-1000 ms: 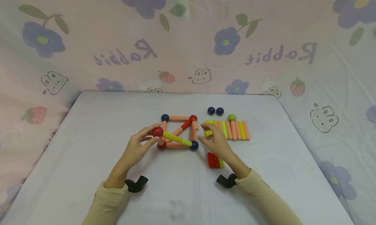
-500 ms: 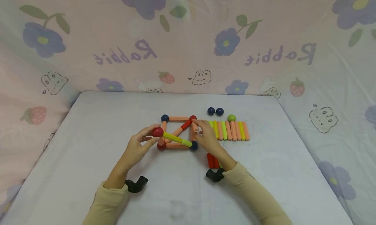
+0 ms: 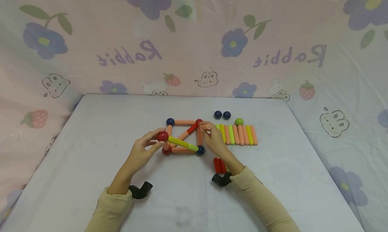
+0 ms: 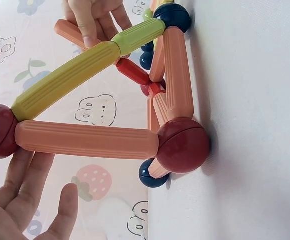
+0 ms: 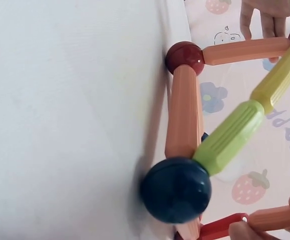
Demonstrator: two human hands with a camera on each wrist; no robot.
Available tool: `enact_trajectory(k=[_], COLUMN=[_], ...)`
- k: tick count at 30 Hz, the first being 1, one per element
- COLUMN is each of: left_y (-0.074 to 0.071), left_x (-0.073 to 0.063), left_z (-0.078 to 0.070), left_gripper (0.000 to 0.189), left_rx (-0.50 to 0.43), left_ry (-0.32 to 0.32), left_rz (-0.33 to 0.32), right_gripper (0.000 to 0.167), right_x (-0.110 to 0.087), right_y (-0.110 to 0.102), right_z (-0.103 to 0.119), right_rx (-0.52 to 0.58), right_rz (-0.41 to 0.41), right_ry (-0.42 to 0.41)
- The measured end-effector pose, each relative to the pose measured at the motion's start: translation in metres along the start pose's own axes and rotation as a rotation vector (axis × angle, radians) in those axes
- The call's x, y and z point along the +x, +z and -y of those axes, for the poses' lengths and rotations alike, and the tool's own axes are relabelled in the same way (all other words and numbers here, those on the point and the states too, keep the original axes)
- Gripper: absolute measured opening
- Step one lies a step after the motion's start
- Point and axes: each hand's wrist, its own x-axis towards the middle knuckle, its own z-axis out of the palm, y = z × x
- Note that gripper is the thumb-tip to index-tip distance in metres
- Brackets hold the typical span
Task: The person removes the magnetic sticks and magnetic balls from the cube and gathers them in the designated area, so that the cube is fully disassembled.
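A frame of magnetic sticks and balls lies on the table, with orange sticks along its sides and balls at the corners. My left hand holds a raised red ball between thumb and fingers. Below that ball stands an orange stick; a yellow stick joined to a light green stick slopes down to a dark blue ball. At the back right corner, my right hand pinches another orange stick, joined end to end with a short red stick.
Right of the frame lies a row of orange, yellow and green sticks, a green ball at its far end. Two dark blue balls sit behind. Short red sticks lie nearer, partly under the right wrist. A printed cloth hangs behind the table.
My right hand has come left from beside the stick row and taken hold of the orange stick at the back right corner. That stick's free end has swung rightward. My left hand stays put.
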Motion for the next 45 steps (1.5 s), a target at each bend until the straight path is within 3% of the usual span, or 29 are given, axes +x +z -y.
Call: enact_trajectory(k=[7,18,32,45], left_y=[0.0,0.0,0.001,0.001], left_x=[0.0,-0.001,0.001,0.001], left_z=[-0.001,-0.001,0.002,0.003], left_gripper=[0.043,0.043,0.042,0.043], left_rx=[0.003,0.007,0.006,0.013], left_ry=[-0.001,0.007,0.03,0.023], left_rz=[-0.006,-0.009,-0.024,-0.02], right_gripper=[0.023,0.013,0.045,0.056], right_x=[0.0,-0.014,-0.033,-0.039], right_y=[-0.008,-0.045,-0.101,-0.143], right_z=[-0.003,-0.024,-0.065,-0.094], right_rx=[0.098,-0.029,-0.206,-0.303], right_rz=[0.003,0.014,0.077,0.093], right_ry=[0.014,0.031,0.15,0.258])
